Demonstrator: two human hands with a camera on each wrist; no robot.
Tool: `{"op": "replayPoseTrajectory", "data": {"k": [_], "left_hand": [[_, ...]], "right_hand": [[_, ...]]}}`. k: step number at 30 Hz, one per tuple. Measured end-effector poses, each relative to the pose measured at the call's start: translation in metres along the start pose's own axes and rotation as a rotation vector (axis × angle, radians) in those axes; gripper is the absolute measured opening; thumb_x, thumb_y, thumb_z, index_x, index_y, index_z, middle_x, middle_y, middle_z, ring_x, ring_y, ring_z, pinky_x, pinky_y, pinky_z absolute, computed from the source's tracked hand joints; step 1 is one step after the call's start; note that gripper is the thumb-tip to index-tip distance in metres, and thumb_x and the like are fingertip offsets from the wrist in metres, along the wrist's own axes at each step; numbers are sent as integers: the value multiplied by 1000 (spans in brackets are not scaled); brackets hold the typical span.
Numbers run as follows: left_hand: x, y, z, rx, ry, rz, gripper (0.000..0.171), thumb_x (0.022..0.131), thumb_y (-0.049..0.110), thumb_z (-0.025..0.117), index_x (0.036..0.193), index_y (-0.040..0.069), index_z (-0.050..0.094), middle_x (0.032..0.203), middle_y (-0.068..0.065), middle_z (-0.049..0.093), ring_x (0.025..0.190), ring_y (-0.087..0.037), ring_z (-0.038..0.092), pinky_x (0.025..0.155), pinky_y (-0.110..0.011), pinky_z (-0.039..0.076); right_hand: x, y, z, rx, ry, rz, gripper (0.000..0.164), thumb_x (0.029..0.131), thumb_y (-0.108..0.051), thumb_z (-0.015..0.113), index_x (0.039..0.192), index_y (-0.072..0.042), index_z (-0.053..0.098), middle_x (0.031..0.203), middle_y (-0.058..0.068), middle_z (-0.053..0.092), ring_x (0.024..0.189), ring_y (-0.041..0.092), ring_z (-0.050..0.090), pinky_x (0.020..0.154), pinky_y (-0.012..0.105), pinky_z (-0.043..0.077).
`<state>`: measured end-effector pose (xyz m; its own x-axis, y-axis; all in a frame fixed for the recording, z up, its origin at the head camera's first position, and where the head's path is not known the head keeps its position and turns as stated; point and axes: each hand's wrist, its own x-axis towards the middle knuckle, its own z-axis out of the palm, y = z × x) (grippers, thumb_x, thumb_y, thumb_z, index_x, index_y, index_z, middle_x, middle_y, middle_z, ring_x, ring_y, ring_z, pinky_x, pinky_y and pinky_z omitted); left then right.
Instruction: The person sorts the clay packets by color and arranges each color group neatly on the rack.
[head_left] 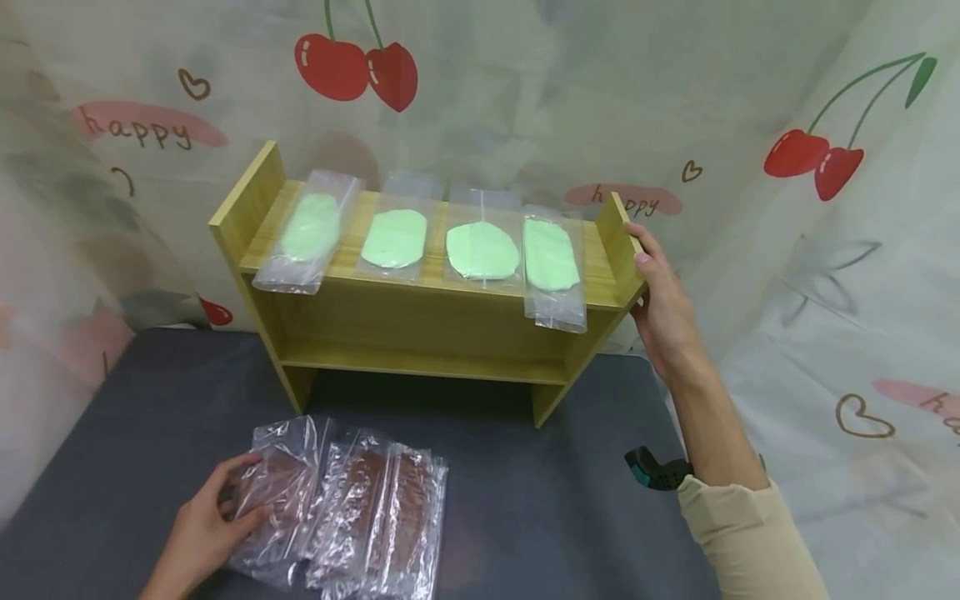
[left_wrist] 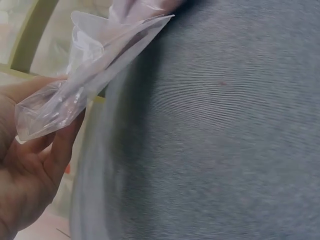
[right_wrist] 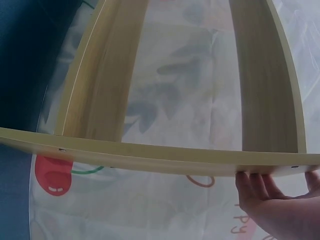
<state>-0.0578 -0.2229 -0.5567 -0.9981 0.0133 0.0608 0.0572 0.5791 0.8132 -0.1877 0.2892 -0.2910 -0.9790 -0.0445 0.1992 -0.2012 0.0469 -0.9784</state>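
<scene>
In the head view my left hand (head_left: 198, 525) pinches a clear plastic bag (head_left: 281, 487) with something brownish inside, at the lower left of the table. The left wrist view shows the bag (left_wrist: 75, 85) between the thumb and fingers, its upper part sticking out. More clear bags (head_left: 386, 508) with flat brown contents lie right beside it. My right hand (head_left: 663, 308) grips the right side panel of a two-tier wooden shelf (head_left: 420, 321). In the right wrist view several fingertips (right_wrist: 257, 185) touch that panel (right_wrist: 175, 157). Pale green flat pieces (head_left: 482, 250) in clear bags lie along the top tier.
The shelf stands at the back of a dark grey table (head_left: 517, 508). Its lower board (head_left: 420, 365) holds nothing visible. Behind hangs a curtain (head_left: 487, 100) printed with cherries and hearts. A small black device (head_left: 656, 471) sits at the right wrist.
</scene>
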Motion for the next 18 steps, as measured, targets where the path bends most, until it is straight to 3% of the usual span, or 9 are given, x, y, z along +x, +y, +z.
{"op": "replayPoseTrajectory", "data": {"k": [4,9,14,18], "left_hand": [[2,7,-5,-94,25,18,75,75,5,86,140,11,48,114,-17,61,85,-18,71,59,-28,56],[5,19,-9,-271,3,-8,78,80,5,83,146,11,43,123,6,53,90,-1,65,64,-31,58],[8,35,-12,-305,-14,-39,77,83,11,81,148,15,41,133,7,47,97,2,61,69,-31,57],[10,48,-12,-312,-1,-22,75,84,9,80,148,14,41,130,8,49,97,0,61,70,-28,56]], "right_hand": [[0,-1,1,2,0,-4,44,109,-33,33,153,-27,35,148,5,29,124,23,34,100,44,27],[-1,-1,1,4,3,-13,44,109,-32,32,153,-26,35,149,4,29,125,24,34,100,44,27],[0,0,2,-1,7,-13,44,109,-31,31,152,-27,36,149,5,29,125,24,34,100,43,28],[1,0,3,-1,8,-16,44,109,-31,31,152,-27,36,149,6,30,124,24,35,99,43,28]]}}
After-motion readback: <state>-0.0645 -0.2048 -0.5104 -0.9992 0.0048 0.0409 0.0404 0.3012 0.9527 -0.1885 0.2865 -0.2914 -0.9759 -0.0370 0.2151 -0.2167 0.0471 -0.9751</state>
